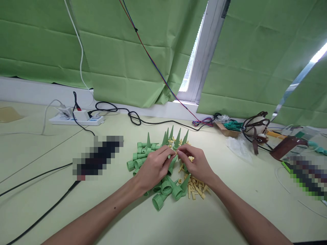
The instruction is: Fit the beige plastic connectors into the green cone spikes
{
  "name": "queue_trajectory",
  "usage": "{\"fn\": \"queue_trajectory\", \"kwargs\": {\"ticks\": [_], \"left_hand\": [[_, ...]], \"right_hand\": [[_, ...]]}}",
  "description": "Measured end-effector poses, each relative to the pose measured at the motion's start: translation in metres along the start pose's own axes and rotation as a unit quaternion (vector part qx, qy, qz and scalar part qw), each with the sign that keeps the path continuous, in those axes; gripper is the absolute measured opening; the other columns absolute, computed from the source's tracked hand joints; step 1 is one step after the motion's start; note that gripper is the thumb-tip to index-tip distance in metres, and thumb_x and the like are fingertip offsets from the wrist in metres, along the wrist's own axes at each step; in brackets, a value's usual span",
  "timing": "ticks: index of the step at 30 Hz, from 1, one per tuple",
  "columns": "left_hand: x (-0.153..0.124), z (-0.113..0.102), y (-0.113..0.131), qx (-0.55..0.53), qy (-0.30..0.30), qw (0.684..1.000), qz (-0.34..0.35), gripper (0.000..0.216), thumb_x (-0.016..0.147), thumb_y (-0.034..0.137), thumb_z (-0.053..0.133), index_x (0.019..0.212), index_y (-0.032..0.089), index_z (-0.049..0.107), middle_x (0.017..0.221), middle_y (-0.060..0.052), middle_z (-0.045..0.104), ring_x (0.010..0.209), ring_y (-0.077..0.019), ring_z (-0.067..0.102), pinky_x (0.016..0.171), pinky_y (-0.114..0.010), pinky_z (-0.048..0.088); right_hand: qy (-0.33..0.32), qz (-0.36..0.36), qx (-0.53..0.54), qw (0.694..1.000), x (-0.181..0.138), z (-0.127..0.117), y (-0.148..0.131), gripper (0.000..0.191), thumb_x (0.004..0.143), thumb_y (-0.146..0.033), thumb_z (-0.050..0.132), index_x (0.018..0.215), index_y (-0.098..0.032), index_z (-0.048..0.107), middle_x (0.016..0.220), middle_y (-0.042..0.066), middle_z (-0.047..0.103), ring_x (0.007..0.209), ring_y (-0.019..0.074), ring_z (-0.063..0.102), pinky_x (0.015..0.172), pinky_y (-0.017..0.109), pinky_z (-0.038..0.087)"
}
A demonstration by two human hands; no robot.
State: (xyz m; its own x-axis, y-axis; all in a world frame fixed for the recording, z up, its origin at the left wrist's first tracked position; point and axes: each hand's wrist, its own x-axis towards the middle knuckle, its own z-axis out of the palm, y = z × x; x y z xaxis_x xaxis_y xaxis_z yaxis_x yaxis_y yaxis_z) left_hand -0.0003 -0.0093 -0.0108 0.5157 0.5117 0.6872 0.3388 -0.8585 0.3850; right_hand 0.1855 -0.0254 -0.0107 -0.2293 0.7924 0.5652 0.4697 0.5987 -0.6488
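Green plastic spikes (158, 202) lie in a heap at the middle of the table (255, 177), several standing points-up at its far side, others on their sides with their round open ends showing. Small yellow pieces (196, 188) are heaped against the right of them, with more scattered among the standing spikes. Bare tabletop lies to the right of the heap and in front of it; beyond it, a black cable (163, 122) runs along the back edge below the green curtains (127, 61). A power strip (95, 121) sits at the back left, a clear plastic bag (240, 149) well off to the right. Both forearms reach in from the near edge, and the left hand (156, 165) and right hand (198, 161) meet over the heap, fingers bent, tips drawn close together; I cannot tell what either grips.
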Motion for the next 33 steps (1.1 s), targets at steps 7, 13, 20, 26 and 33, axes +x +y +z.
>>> {"fn": "queue_trajectory", "kwargs": {"ticks": [7,13,20,26,33], "left_hand": [[0.0012,-0.0008,0.0002,-0.01,0.002,1.0,-0.021,0.015,0.096,0.013,0.044,0.097,0.017,0.059,0.085,-0.003,0.06,0.07,-0.0127,0.053,0.062,-0.024,0.043],[0.002,-0.0012,0.0016,-0.004,0.006,1.0,-0.022,0.016,0.096,0.012,0.044,0.095,0.017,0.06,0.083,-0.003,0.06,0.069,-0.0125,0.053,0.061,-0.024,0.044],[0.0021,0.0012,-0.0002,0.022,0.016,0.999,-0.022,0.015,0.096,0.014,0.045,0.096,0.018,0.06,0.089,-0.004,0.063,0.077,-0.0143,0.058,0.067,-0.026,0.048],[0.0011,0.0021,-0.0012,0.025,0.013,0.999,-0.02,0.015,0.096,0.015,0.047,0.103,0.018,0.06,0.092,-0.004,0.063,0.079,-0.014,0.06,0.069,-0.026,0.05],[0.001,0.0024,0.0,0.023,0.013,1.0,-0.014,0.016,0.096,0.016,0.046,0.103,0.018,0.06,0.091,-0.006,0.064,0.077,-0.015,0.061,0.066,-0.026,0.051]], "right_hand": [[-0.003,0.006,-0.002,1.0,0.0002,0.0016,0.0016,0.018,0.097,-0.027,0.049,0.088,-0.018,0.062,0.076,0.003,0.063,0.066,0.0139,0.056,0.064,0.026,0.048],[0.0,0.01,-0.009,1.0,0.0008,0.0015,0.0007,0.02,0.097,-0.029,0.049,0.087,-0.019,0.063,0.074,0.003,0.063,0.065,0.0142,0.056,0.062,0.026,0.048],[-0.012,0.002,-0.007,1.0,0.0006,-0.0015,0.0006,0.018,0.096,-0.028,0.049,0.096,-0.019,0.065,0.086,0.005,0.068,0.074,0.0166,0.062,0.069,0.028,0.052],[0.001,0.01,0.001,1.0,0.001,-0.0006,0.0026,0.018,0.097,-0.027,0.048,0.093,-0.019,0.065,0.085,0.005,0.068,0.072,0.0159,0.061,0.067,0.027,0.051],[0.012,0.015,-0.007,1.0,0.0015,0.001,0.0037,0.022,0.097,-0.032,0.047,0.084,-0.019,0.061,0.073,0.002,0.063,0.064,0.0145,0.056,0.062,0.026,0.048]]}}
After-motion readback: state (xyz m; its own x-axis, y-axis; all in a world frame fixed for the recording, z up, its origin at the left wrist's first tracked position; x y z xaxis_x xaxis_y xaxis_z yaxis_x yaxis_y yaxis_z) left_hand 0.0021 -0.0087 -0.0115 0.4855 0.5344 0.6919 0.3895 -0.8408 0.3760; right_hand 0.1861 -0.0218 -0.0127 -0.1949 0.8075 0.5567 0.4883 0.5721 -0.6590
